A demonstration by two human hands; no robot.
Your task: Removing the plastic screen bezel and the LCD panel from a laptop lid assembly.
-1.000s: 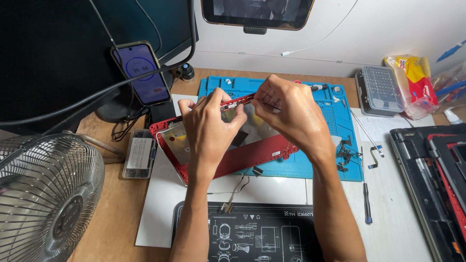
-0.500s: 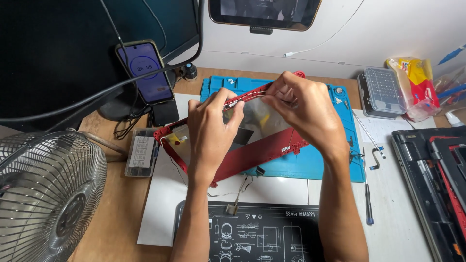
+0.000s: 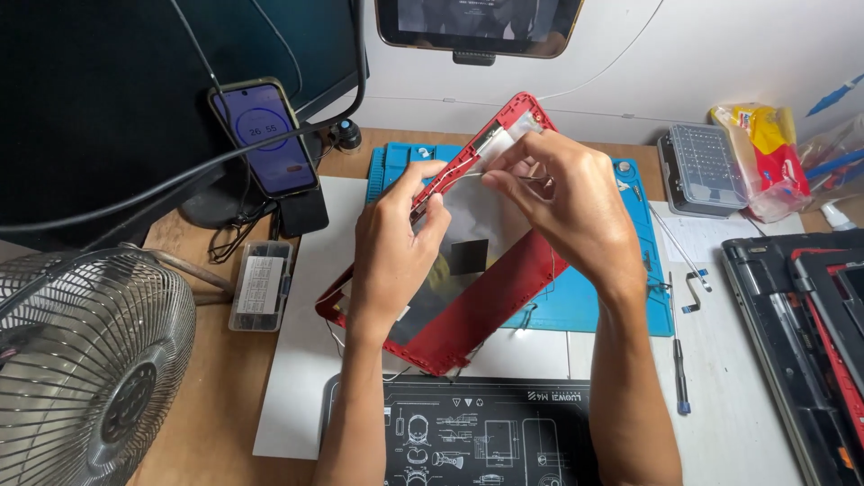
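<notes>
Head view: both hands on a tilted red cover

Left hand point(image 3: 391, 243) and right hand point(image 3: 562, 202) pinch the red laptop cover point(image 3: 486, 301), tilted above the blue mat point(image 3: 589, 306) mid-bench. At left, a clear parts box point(image 3: 259, 286) holds small pieces; far right, a grey compartment case point(image 3: 706, 168).

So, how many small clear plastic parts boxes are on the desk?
2. One clear box lies left of the red cover, below the phone. The other box sits at back right, beside the yellow bag. Others may be hidden.
</notes>
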